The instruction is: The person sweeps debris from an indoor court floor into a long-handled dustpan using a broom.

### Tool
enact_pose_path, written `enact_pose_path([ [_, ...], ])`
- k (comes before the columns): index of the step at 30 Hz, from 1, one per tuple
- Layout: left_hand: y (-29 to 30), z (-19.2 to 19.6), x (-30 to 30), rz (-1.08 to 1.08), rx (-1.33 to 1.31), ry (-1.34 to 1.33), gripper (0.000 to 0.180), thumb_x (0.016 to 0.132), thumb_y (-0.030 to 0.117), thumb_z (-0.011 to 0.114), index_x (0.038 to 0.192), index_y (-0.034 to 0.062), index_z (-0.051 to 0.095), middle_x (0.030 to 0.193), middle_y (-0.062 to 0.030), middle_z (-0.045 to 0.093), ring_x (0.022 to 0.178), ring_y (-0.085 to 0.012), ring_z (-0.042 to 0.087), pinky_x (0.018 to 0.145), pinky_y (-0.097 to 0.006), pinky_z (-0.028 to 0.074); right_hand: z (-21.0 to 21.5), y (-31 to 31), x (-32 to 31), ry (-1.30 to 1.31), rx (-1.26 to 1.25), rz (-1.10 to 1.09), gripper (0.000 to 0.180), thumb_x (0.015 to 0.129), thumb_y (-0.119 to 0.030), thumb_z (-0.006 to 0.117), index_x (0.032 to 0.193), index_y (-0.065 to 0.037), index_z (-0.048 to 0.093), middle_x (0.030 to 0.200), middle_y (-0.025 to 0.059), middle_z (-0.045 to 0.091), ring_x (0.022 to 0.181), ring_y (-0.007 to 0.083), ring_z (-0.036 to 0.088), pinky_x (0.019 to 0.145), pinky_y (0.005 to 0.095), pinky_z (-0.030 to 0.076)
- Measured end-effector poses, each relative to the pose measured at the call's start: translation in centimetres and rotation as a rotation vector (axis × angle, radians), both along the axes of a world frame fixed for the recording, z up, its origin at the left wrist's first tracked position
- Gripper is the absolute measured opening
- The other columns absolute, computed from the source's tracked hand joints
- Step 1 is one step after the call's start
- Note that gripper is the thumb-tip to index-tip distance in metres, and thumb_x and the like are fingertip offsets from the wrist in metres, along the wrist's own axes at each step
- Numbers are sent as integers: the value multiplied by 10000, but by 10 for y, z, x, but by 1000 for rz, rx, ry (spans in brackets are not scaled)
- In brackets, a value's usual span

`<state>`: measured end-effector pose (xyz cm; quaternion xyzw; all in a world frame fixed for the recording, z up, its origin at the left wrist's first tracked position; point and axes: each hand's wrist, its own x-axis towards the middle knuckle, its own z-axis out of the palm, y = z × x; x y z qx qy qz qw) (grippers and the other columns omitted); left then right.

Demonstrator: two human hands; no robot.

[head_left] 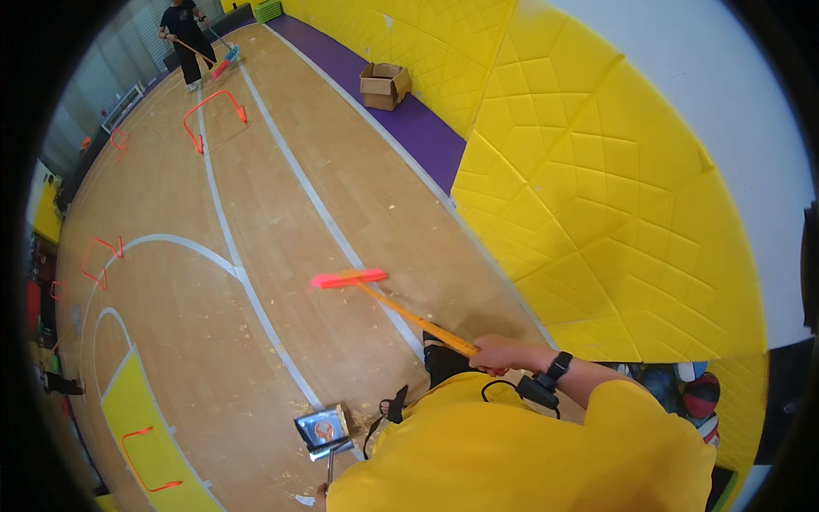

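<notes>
Head view: the right hand [495, 352] is closed round the orange handle of a broom [401, 311], whose pink head rests on the wooden floor [281, 239] between two white lines, amid scattered crumbs. The left hand [322, 490], at the lower edge, seems closed on the stem of a metal dustpan [322, 427] set on the floor beside more litter; how tight its grip is, I cannot tell. A hard stroke could scatter crumbs past the dustpan. An open brown cardboard box [385, 84] sits on the purple strip by the yellow padded wall [597, 196]. Far off, another person [183, 38] sweeps.
</notes>
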<state>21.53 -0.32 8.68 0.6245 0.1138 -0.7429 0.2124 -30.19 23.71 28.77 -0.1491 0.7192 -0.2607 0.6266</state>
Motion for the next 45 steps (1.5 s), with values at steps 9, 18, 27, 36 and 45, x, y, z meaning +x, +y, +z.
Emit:
enact_pose_path([
  [9,-34,40,-154,-57,-20,112,146,768,119,417,643,67,364,452,2,347,339,-79,346,310,-178,335,-17,49,-101,158,-26,-142,231,698,-189,492,517,-44,493,450,49,459,374,128,439,351,259,339],
  [18,-99,72,-265,-237,-124,138,153,784,131,399,664,47,355,467,-17,348,334,-89,312,306,-186,297,10,29,-124,-56,42,-502,142,737,-127,512,653,-20,474,487,43,452,370,122,423,341,245,324],
  [27,-184,68,-369,-408,-74,66,148,771,131,416,663,59,346,505,-34,360,365,-102,350,303,-195,299,11,8,-137,-171,53,-694,86,734,-79,509,725,-4,468,567,58,481,421,125,452,375,232,357],
  [36,-281,43,-426,-695,-108,-26,162,785,180,405,681,57,383,516,-23,396,381,-130,391,350,-227,336,34,-83,-179,-75,53,-798,130,710,-90,548,643,-24,457,558,51,466,412,122,436,358,239,348],
  [45,-348,-12,-418,-666,-159,-38,153,756,123,426,806,4,343,604,-86,410,470,-158,442,406,-232,394,-7,-187,-270,21,2,-700,164,714,-103,529,588,-46,441,488,30,440,353,113,416,316,224,329],
])
